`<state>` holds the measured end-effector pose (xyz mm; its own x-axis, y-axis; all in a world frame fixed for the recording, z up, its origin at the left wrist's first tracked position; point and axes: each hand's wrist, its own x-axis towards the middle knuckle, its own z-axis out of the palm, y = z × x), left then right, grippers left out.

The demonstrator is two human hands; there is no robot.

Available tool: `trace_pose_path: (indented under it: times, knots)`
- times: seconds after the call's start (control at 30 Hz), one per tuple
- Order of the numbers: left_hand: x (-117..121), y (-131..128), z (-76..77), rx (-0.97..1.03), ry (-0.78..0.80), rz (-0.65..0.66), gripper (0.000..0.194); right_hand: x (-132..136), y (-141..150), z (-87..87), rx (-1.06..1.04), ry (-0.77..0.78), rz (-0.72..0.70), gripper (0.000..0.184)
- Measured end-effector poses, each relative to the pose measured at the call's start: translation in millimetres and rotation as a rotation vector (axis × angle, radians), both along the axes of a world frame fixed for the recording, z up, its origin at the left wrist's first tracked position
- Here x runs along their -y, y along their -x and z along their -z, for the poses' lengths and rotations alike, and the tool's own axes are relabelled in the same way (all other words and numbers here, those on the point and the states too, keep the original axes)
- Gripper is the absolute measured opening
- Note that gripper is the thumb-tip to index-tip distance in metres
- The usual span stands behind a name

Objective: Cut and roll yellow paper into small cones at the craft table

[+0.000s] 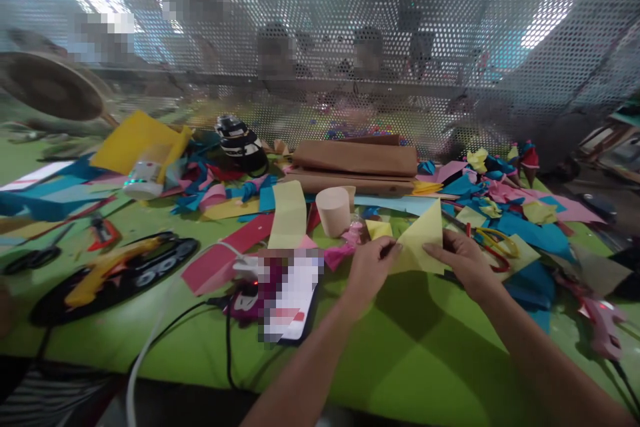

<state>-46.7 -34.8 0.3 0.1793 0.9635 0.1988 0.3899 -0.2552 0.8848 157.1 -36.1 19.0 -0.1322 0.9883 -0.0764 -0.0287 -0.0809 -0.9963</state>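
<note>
Both my hands hold a yellow triangular sheet of paper (423, 240) above the green table (400, 360). My left hand (369, 268) pinches its lower left edge, fingers closed on it. My right hand (463, 259) grips the lower right edge, fingers curled over the paper. Just behind the sheet stands a small beige paper cup (334, 210), tipped slightly, beside a pale yellow strip (289, 215) and a pink crumpled scrap (345, 250).
Coloured paper scraps cover the table's back and right. Brown paper rolls (356, 159) lie behind. Scissors with yellow handles (493, 243) sit by my right hand, a pink glue gun (603, 323) at far right. A phone (295, 293) with cables lies left, black scissors (33, 257) at far left.
</note>
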Motion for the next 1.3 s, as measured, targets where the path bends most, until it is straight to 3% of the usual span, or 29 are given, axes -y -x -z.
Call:
trace_pose_path:
  times: [0.3, 0.83, 1.0, 1.13, 1.3]
  knots:
    - [7.4, -6.3, 3.7, -0.205, -0.209, -0.112, 0.016, 13.1, 17.9, 2.3, -0.017, 0.037, 0.01, 0.035]
    - [10.7, -8.7, 1.3, -0.157, -0.218, -0.102, 0.021, 13.9, 18.8, 2.5, -0.061, 0.061, 0.001, 0.036]
    - [11.7, -11.2, 0.0, -0.109, -0.238, -0.149, 0.02, 16.1, 26.2, 3.6, -0.071, 0.092, 0.048, 0.036]
    - [8.5, -12.5, 2.7, 0.019, -0.171, -0.09, 0.017, 18.0, 30.0, -1.7, -0.09, 0.133, 0.074, 0.039]
    - [3.3, -13.8, 6.2, 0.21, -0.052, -0.024, 0.026, 16.0, 28.8, -0.2, -0.059, 0.08, 0.105, 0.046]
